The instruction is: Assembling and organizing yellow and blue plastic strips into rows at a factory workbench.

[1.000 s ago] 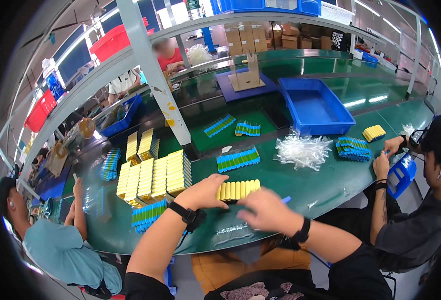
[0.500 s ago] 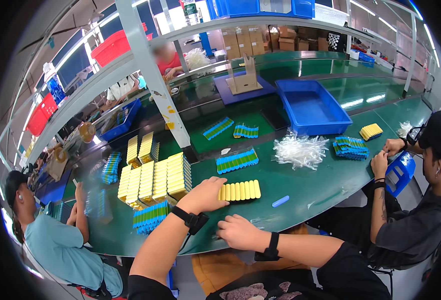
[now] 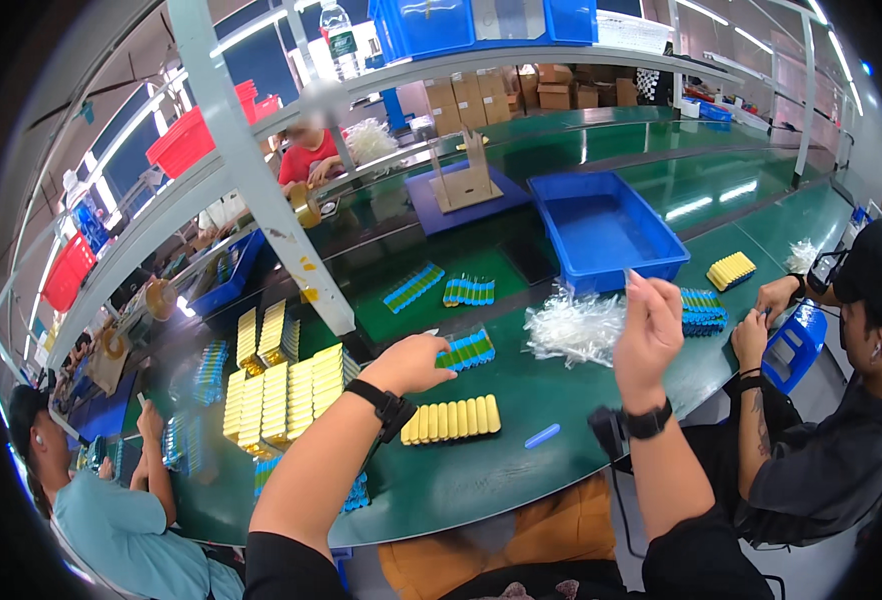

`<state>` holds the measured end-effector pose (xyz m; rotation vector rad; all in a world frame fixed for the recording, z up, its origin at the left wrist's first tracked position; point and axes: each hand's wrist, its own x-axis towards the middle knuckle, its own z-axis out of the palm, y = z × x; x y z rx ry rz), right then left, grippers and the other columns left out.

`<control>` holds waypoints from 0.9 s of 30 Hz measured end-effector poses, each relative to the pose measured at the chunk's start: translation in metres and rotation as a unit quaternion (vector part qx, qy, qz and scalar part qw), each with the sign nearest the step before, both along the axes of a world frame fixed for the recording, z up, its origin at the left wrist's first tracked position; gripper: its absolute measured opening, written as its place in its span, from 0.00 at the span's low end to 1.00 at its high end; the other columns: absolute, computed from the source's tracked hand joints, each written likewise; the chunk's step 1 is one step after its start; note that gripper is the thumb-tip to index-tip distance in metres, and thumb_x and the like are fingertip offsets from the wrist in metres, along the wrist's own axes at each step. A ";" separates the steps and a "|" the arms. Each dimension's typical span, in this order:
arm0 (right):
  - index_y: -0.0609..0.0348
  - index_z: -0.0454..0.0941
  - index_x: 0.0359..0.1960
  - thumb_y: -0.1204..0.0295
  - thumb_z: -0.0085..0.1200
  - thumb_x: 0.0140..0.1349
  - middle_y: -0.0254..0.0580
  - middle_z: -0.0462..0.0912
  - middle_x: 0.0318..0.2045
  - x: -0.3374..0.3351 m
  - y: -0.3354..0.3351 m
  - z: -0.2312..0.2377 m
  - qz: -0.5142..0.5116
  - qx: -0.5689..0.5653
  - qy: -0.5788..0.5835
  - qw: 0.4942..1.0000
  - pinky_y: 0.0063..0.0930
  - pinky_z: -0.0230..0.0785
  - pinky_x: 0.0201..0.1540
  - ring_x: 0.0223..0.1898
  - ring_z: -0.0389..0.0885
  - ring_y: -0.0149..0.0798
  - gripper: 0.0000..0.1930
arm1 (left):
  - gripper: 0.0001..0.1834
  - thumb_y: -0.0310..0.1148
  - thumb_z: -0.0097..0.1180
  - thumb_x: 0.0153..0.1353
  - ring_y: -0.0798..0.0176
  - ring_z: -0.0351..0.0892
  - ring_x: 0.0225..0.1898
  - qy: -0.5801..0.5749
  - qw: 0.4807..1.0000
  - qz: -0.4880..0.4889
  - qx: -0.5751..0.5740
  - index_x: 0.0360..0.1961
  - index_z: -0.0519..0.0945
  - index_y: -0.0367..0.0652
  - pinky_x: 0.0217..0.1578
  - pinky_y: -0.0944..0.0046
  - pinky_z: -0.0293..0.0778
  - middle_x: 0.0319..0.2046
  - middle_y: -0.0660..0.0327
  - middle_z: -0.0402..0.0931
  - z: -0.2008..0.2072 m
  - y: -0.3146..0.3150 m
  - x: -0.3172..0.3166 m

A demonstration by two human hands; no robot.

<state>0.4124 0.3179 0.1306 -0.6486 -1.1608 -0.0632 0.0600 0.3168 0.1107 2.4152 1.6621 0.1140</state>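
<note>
Shifted off the yellow pack (image 3: pixel 451 420) on the table (image 3: pixel 561 400), the left hand (image 3: pixel 411 362) reaches the blue-green pack (image 3: pixel 472 348), grip unclear; the raised right hand (image 3: pixel 651 325) pinches its fingertips, contents unclear. A low left-hand sweep could knock the yellow pack.

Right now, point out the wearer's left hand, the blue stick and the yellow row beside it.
Left hand (image 3: pixel 407 365): head view, back of the hand.
Blue stick (image 3: pixel 542 436): head view, its middle.
Yellow row (image 3: pixel 451 419): head view, middle of its top.
</note>
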 end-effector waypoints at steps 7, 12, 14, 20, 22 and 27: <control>0.50 0.88 0.56 0.62 0.73 0.61 0.48 0.85 0.45 -0.019 0.057 -0.088 -0.079 -0.315 -0.550 0.770 0.53 0.71 0.55 0.48 0.82 0.52 0.21 | 0.36 0.49 0.81 0.55 0.39 0.84 0.59 0.049 0.998 0.015 -0.022 0.59 0.87 0.37 0.62 0.48 0.79 0.55 0.43 0.86 -0.039 0.049 0.014; 0.53 0.86 0.57 0.59 0.69 0.64 0.43 0.86 0.50 -0.057 0.018 -0.031 -0.066 -0.146 -0.426 0.891 0.55 0.70 0.57 0.54 0.83 0.52 0.22 | 0.29 0.46 0.75 0.63 0.38 0.86 0.55 0.039 0.998 0.017 -0.047 0.61 0.87 0.40 0.60 0.48 0.80 0.51 0.42 0.88 -0.032 0.051 0.005; 0.54 0.82 0.64 0.58 0.67 0.68 0.47 0.84 0.55 -0.080 0.026 -0.052 0.157 -0.216 -0.481 0.835 0.50 0.74 0.56 0.56 0.82 0.53 0.26 | 0.26 0.44 0.71 0.67 0.37 0.86 0.54 0.026 0.997 0.021 -0.071 0.61 0.87 0.40 0.59 0.47 0.80 0.50 0.42 0.88 -0.029 0.060 0.000; 0.60 0.80 0.67 0.58 0.60 0.73 0.45 0.80 0.68 -0.102 0.051 -0.110 0.249 -0.314 -0.550 0.732 0.49 0.75 0.67 0.60 0.82 0.58 0.27 | 0.17 0.39 0.55 0.75 0.34 0.87 0.50 -0.032 0.998 0.055 -0.023 0.49 0.89 0.38 0.55 0.41 0.81 0.45 0.38 0.87 -0.010 0.077 0.001; 0.60 0.77 0.70 0.57 0.59 0.75 0.44 0.78 0.70 -0.109 0.055 -0.113 0.268 -0.355 -0.541 0.714 0.51 0.75 0.66 0.60 0.82 0.60 0.28 | 0.15 0.37 0.54 0.73 0.32 0.87 0.45 -0.035 0.991 0.076 0.107 0.41 0.87 0.37 0.50 0.37 0.82 0.40 0.39 0.87 0.000 0.083 -0.015; 0.61 0.75 0.72 0.55 0.62 0.74 0.51 0.74 0.73 -0.108 0.046 -0.102 0.292 -0.293 -0.480 0.774 0.51 0.75 0.66 0.61 0.82 0.61 0.32 | 0.15 0.36 0.55 0.78 0.43 0.90 0.38 -0.180 0.931 0.197 0.248 0.43 0.86 0.33 0.42 0.48 0.83 0.34 0.43 0.87 0.066 0.076 -0.043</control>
